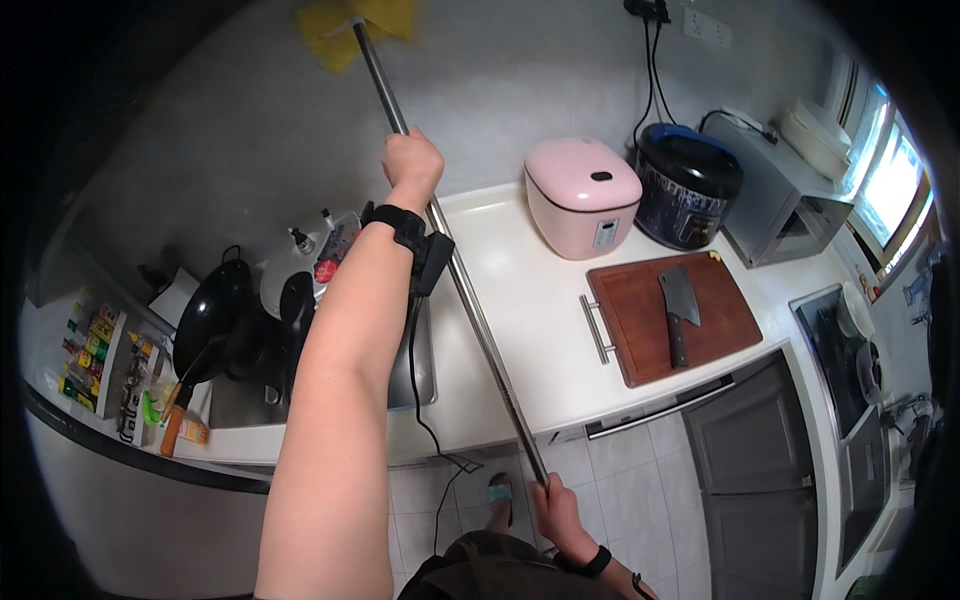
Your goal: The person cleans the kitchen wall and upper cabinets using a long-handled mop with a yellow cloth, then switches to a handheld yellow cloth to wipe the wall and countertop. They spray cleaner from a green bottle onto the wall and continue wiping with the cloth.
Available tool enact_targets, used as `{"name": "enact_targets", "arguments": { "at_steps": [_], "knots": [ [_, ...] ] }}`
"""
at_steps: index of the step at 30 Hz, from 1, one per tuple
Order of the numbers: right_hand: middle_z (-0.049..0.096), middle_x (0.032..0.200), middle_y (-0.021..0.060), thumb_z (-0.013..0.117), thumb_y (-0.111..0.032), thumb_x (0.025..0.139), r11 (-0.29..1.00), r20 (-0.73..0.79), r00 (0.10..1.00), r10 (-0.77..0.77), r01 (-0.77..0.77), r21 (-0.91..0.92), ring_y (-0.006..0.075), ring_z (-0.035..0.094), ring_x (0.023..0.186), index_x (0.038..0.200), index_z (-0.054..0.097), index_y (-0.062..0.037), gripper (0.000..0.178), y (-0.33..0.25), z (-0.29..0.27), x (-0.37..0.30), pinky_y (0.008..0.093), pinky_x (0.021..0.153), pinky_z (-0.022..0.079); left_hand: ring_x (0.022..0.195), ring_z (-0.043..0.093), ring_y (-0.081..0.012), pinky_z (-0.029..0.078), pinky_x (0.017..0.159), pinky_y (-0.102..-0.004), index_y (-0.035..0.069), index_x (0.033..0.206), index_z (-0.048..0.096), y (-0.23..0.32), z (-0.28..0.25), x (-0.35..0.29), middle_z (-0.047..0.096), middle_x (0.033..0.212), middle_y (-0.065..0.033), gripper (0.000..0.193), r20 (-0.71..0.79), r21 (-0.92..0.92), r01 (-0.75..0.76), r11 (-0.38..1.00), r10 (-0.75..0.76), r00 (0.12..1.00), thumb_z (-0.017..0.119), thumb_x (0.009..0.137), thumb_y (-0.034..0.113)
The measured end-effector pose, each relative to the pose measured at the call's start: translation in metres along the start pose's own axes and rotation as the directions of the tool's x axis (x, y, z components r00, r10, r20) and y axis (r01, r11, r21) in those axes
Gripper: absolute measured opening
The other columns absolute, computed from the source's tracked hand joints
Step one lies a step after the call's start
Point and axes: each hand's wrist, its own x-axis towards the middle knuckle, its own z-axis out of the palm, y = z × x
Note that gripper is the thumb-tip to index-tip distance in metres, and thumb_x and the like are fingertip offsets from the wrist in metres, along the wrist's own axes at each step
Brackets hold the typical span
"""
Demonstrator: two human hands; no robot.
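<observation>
A long silver metal pole [470, 300] runs slantwise from near my body up to the grey wall. At its upper end a yellow cloth-like head [335, 30] lies against the wall; its edges are blurred, and it looks like a mop. My left hand [412, 162], stretched far forward, is wrapped round the upper part of the pole. Lower down, close to my body, my right hand [560, 515] grips the pole's bottom end. The pole passes over the white countertop [500, 260].
On the counter stand a pink rice cooker [582, 195], a dark cooker [688, 185] and a silver microwave [785, 185]. A cleaver [680, 312] lies on a brown cutting board [640, 350]. A black wok [210, 315] is by the sink at left; a stove [840, 350] is at right.
</observation>
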Motion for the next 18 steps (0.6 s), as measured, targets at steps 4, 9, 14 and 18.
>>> {"name": "enact_targets", "arguments": {
  "at_steps": [4, 9, 14, 18],
  "knots": [
    [0.056, 0.061, 0.0199, 0.053, -0.025, 0.087, 0.998, 0.024, 0.998, 0.055, -0.055, 0.011, 0.0403, 0.056, 0.061, 0.081, 0.047, -0.0021, 0.025, 0.01, -0.001, -0.006, 0.0479, 0.052, 0.042, 0.092, 0.059, -0.0397, 0.047, 0.081, -0.043, -0.008, 0.097, 0.052, -0.016, 0.012, -0.007, 0.06, 0.096, -0.0269, 0.036, -0.026, 0.009, -0.014, 1.0, 0.014, 1.0, 0.049, 0.089, 0.026],
    [0.051, 0.055, 0.02, 0.051, -0.02, 0.088, 0.999, 0.01, 1.0, -0.011, 0.012, -0.04, 0.0393, 0.054, 0.054, 0.077, 0.042, -0.0005, 0.024, 0.032, 0.003, -0.019, 0.043, 0.047, 0.04, 0.091, 0.059, -0.0397, 0.047, 0.08, -0.0438, -0.008, 0.096, 0.051, -0.039, 0.026, -0.023, 0.06, 0.094, -0.0271, 0.035, 0.015, 0.067, 0.009, 0.998, -0.01, 1.0, 0.049, 0.088, 0.026],
    [0.053, 0.061, 0.0211, 0.051, -0.023, 0.087, 0.986, 0.082, 0.983, 0.166, -0.166, -0.004, 0.0408, 0.055, 0.06, 0.078, 0.044, -0.0007, 0.025, 0.049, 0.003, -0.036, 0.0467, 0.052, 0.041, 0.09, 0.059, -0.0407, 0.047, 0.079, -0.0452, -0.009, 0.095, 0.05, -0.055, 0.033, -0.047, 0.06, 0.091, -0.0274, 0.033, 0.019, 0.052, 0.032, 0.998, -0.033, 0.999, 0.049, 0.089, 0.024],
    [0.051, 0.052, 0.0186, 0.05, -0.023, 0.088, 0.999, 0.022, 0.998, 0.052, -0.052, -0.011, 0.0361, 0.056, 0.051, 0.076, 0.043, -0.001, 0.026, 0.058, -0.004, -0.05, 0.0419, 0.046, 0.041, 0.089, 0.058, -0.0415, 0.047, 0.079, -0.0457, -0.008, 0.095, 0.049, -0.067, 0.037, -0.066, 0.06, 0.091, -0.0285, 0.033, 0.048, 0.037, 0.054, 0.998, -0.056, 0.997, 0.049, 0.089, 0.024]
  ]
}}
